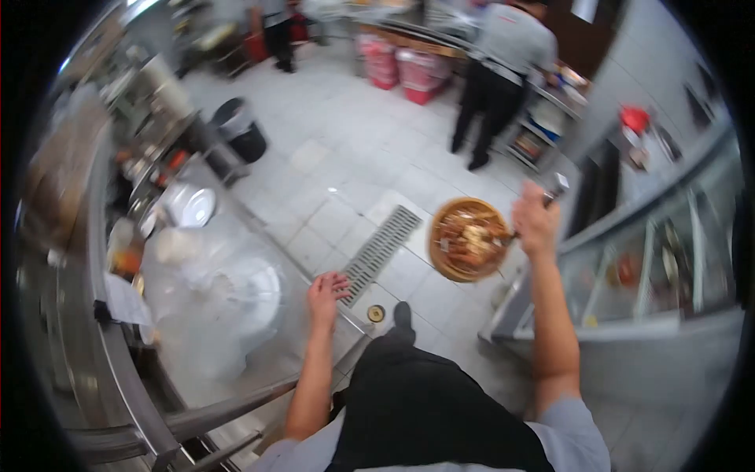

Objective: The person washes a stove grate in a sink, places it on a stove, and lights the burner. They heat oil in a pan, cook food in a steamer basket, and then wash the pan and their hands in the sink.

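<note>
My right hand is closed around a dark handle with a light metal end. This handle runs to a round, tan-rimmed pan of reddish-brown food with a pale heap in the middle. The pan hangs in the air over the tiled floor. Empty and with its fingers apart, my left hand is beside the edge of a steel counter. On that counter lies clear plastic with round white shapes under it.
A floor drain grate lies ahead of me. A glass-fronted counter stands at the right. A black bin is at the back left. One person stands at the back counter, another farther off. Red tubs sit under that counter.
</note>
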Demonstrator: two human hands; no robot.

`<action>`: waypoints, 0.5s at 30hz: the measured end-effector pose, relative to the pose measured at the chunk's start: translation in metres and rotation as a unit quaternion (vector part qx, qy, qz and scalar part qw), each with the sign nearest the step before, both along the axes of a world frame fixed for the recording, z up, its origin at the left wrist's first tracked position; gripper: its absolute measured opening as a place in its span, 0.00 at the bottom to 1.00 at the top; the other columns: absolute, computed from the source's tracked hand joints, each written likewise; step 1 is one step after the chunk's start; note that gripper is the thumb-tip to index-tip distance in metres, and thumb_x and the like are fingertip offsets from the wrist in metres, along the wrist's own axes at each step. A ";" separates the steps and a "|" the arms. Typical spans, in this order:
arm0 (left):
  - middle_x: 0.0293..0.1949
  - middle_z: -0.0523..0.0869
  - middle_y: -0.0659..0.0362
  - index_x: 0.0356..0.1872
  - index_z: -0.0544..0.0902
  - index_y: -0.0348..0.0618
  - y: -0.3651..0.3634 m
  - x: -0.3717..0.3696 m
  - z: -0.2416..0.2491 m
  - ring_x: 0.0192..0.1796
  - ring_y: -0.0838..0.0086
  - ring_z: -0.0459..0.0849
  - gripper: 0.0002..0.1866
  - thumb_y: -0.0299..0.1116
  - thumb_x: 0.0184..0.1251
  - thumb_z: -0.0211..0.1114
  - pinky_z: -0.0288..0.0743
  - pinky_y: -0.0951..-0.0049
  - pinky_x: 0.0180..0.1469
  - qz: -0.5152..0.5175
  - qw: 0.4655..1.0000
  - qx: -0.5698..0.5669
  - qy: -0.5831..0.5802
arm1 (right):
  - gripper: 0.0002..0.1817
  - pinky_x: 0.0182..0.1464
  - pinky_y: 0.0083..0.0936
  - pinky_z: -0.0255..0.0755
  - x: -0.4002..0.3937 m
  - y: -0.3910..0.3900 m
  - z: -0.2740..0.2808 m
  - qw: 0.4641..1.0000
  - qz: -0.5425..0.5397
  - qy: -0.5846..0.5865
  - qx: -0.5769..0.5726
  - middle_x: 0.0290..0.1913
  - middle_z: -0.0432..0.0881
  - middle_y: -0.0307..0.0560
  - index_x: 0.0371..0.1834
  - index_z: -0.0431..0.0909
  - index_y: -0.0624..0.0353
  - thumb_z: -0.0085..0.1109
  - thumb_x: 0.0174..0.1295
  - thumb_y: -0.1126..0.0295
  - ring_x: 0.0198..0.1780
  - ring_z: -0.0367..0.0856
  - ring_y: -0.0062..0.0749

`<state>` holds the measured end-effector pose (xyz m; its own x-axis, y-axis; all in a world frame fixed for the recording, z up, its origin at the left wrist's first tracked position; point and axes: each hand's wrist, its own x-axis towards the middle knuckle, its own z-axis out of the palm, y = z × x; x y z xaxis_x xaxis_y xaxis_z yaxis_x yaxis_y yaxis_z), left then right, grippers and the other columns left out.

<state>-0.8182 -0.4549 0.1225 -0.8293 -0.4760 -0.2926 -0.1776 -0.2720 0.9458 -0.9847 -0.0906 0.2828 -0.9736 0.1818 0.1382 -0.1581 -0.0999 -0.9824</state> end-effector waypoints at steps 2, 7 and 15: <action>0.41 0.83 0.50 0.46 0.75 0.33 -0.016 -0.025 -0.014 0.39 0.68 0.84 0.16 0.39 0.74 0.50 0.81 0.69 0.36 0.037 0.998 0.024 0.041 | 0.16 0.13 0.15 0.48 -0.019 -0.010 0.012 0.998 0.039 0.008 -0.054 0.15 0.58 0.28 0.24 0.65 0.50 0.53 0.69 0.61 0.13 0.54 0.13; 0.41 0.82 0.49 0.46 0.73 0.33 -0.077 -0.122 -0.007 0.40 0.64 0.84 0.17 0.40 0.73 0.52 0.81 0.65 0.35 0.202 0.974 0.075 0.075 | 0.16 0.12 0.14 0.49 -0.103 -0.021 0.016 0.991 0.065 -0.009 -0.118 0.14 0.56 0.30 0.23 0.63 0.51 0.51 0.70 0.65 0.12 0.52 0.13; 0.46 0.77 0.41 0.59 0.64 0.30 -0.245 -0.218 -0.066 0.47 0.55 0.81 0.25 0.41 0.70 0.55 0.80 0.56 0.46 0.430 0.888 0.081 0.140 | 0.16 0.12 0.14 0.47 -0.219 -0.029 -0.001 0.987 0.120 -0.005 -0.109 0.13 0.57 0.31 0.23 0.62 0.52 0.51 0.70 0.65 0.11 0.52 0.13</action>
